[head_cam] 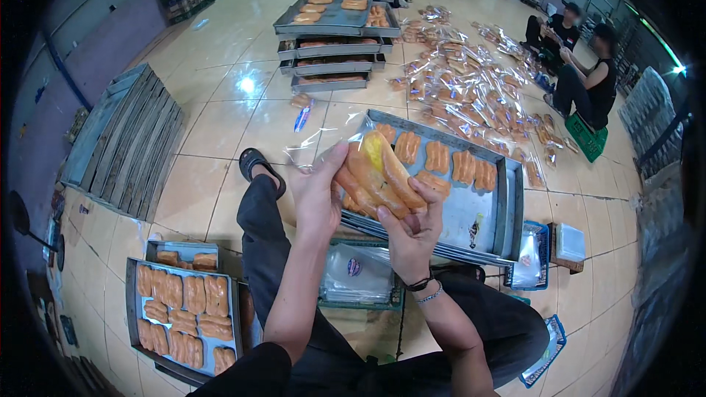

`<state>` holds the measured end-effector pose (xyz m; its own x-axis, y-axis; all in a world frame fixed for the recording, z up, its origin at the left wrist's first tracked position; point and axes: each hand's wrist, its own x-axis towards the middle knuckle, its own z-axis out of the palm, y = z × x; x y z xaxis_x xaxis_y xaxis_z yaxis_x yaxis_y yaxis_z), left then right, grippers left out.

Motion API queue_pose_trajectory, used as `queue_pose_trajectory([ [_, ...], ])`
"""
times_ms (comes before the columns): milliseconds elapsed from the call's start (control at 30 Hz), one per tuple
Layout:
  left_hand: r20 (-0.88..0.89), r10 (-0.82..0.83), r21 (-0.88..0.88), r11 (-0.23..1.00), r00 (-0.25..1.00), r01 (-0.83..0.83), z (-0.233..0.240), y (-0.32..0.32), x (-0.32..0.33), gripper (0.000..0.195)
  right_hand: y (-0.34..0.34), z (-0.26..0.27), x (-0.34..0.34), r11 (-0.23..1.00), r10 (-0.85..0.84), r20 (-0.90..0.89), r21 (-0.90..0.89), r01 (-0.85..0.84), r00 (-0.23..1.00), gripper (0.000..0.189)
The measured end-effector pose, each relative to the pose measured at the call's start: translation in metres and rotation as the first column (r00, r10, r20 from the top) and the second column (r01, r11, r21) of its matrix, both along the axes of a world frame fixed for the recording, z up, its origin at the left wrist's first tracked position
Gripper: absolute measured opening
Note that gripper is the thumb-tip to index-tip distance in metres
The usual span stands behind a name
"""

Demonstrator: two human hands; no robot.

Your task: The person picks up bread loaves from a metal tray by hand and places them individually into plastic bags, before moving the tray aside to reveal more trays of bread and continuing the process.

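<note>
A piece of bread with joined rolls and a yellow patch is held up above a metal tray. My left hand grips a clear plastic bag at the bread's left side; how far the bag covers the bread cannot be told. My right hand holds the bread from below and from the right. Several bread pieces lie in the tray beneath. Between my legs, a green basket contains a stack of flat clear bags.
Trays of bread stand at lower left, empty trays are stacked at left, and more bread trays ahead. Bagged bread covers the floor at upper right, near two seated people. Blue baskets stand at right.
</note>
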<state>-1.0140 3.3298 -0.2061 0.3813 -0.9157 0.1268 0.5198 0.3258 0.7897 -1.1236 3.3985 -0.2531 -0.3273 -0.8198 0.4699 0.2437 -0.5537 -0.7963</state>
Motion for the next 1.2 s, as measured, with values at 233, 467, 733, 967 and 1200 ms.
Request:
queue_pose_trajectory([
  [233,-0.267,-0.455,-0.192,0.889,0.849,0.416,-0.022,0.0,0.002,0.087,0.006,-0.001,0.004,0.972,0.149,0.43,0.099,-0.211,0.891,0.05],
  [467,-0.351,-0.429,-0.223,0.901,0.832,0.371,-0.033,-0.004,0.005,0.058,0.009,-0.012,0.012,0.973,0.146,0.348,0.116,-0.197,0.926,0.055],
  [733,-0.245,-0.347,-0.136,0.937,0.905,0.322,-0.031,0.007,-0.005,0.06,0.006,-0.024,0.011,0.997,0.067,0.203,0.031,-0.075,0.977,0.05],
  [967,-0.05,-0.417,0.021,0.908,0.907,0.419,-0.044,0.034,-0.012,0.042,0.0,-0.014,-0.004,0.97,0.201,0.176,0.102,-0.221,0.964,0.052],
  [1200,-0.156,-0.216,-0.019,0.976,0.964,0.215,-0.027,0.005,0.015,0.038,-0.001,-0.006,-0.003,0.962,0.074,0.003,0.262,-0.072,0.997,0.055],
])
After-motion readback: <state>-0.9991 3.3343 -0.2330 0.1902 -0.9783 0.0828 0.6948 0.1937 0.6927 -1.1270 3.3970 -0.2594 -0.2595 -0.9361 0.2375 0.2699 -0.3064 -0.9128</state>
